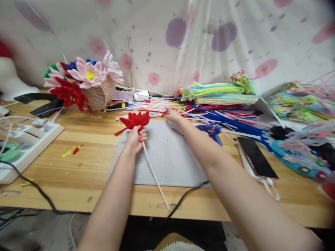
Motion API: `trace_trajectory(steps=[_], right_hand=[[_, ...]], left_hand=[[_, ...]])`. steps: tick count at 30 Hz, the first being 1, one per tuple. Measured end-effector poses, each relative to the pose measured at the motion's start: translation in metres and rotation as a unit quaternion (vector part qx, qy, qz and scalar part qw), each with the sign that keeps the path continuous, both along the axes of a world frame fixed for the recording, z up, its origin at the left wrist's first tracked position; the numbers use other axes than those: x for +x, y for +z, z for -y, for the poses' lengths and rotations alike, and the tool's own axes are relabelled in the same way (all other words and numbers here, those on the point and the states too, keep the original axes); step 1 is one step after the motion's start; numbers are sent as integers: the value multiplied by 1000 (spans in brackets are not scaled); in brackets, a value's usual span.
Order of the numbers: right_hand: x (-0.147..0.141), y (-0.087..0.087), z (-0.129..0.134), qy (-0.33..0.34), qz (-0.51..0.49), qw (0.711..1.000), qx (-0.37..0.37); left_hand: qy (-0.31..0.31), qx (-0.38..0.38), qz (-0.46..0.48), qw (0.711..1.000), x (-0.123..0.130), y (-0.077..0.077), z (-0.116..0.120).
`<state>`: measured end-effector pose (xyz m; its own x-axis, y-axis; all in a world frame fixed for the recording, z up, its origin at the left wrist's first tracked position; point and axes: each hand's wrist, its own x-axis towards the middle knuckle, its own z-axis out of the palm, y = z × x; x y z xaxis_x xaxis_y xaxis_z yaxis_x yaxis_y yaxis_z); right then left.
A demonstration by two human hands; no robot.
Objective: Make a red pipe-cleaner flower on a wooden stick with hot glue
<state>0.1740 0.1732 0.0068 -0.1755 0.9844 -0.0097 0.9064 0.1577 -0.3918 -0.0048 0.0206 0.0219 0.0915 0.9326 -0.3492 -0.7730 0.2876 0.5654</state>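
Note:
My left hand (136,139) is closed around a red fuzzy pipe-cleaner flower (134,120), just under its petals. A pale wooden stick (155,174) runs down from the flower towards the table's front edge. One red strip sticks out at the flower's left. My right hand (173,114) reaches across the grey cutting mat (167,157) to its far side, fingers pinched at a red pipe cleaner (151,111). Loose pink, white and red pipe cleaners (193,111) lie around those fingertips. The right forearm partly covers the mat.
A blue glue gun (210,130) lies right of the mat, near a phone (256,157). Bundled pastel pipe cleaners (217,92) sit at the back. A basket of finished flowers (101,92) stands back left, a white power strip (34,146) at left. A black cable (187,195) crosses the front edge.

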Motion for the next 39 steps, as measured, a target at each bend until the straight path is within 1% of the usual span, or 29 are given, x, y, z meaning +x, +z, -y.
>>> trace_trajectory(steps=[2,4,7,10,12,15,17,20,22,23,24,25,26,27,28,30,31,32,33,34,35,36,37,38,39], right_hand=[[0,-4,-3,-13,-7,1000,-22],[2,-6,-6,-20,-24,999,-28],[6,-8,-6,-21,-50,998,-29],[9,-7,-3,-19,-65,997,-31],[8,-4,0,-11,-48,999,-19],[2,2,1,-3,29,1000,0],[-3,4,-1,-7,70,998,-2],[-8,4,-5,-12,84,996,-10],[-8,3,-8,-23,59,998,2],[-7,3,-10,-31,18,999,17],[-6,3,-12,-39,-47,997,37],[-5,4,-13,-50,-134,988,57],[-3,6,-15,-65,-238,967,70],[-1,9,-16,-82,-345,933,70],[2,13,-17,-100,-443,890,53],[10,24,-18,-125,-604,787,-8],[15,29,-17,-125,-661,739,-37],[21,34,-16,-116,-700,703,-57],[25,37,-14,-100,-719,685,-65],[30,40,-11,-84,-717,689,-62],[33,41,-8,-70,-694,715,-48],[35,41,-4,-59,-648,759,-24],[36,40,0,-49,-581,812,11],[36,39,4,-37,-498,865,52],[35,38,9,-23,-405,909,94]], left_hand=[[-41,7,19,999,-3,0,1],[-71,15,29,997,-5,-1,3],[-97,20,32,995,-5,0,4],[-103,16,22,994,2,-2,4],[-93,15,-3,996,7,-5,3],[-68,19,-80,994,14,-10,1],[-32,11,-154,988,17,-14,0],[23,-11,-242,970,20,-17,-2],[39,-15,-265,963,21,-18,-2],[44,-13,-270,962,21,-18,-2],[48,-7,-270,962,21,-18,-3],[52,1,-265,963,21,-18,-2],[55,10,-258,965,21,-18,-2],[56,17,-251,966,21,-18,-2],[55,21,-246,967,21,-18,-1],[42,21,-243,969,21,-19,0],[30,18,-242,970,21,-19,0],[15,17,-237,971,21,-19,1],[-1,19,-224,975,21,-18,1],[-17,24,-204,978,22,-18,2],[-32,30,-183,982,22,-17,2],[-42,37,-163,985,22,-16,2],[-50,42,-146,987,22,-15,2],[-56,41,-133,989,21,-14,3],[-61,37,-124,990,21,-12,3]])
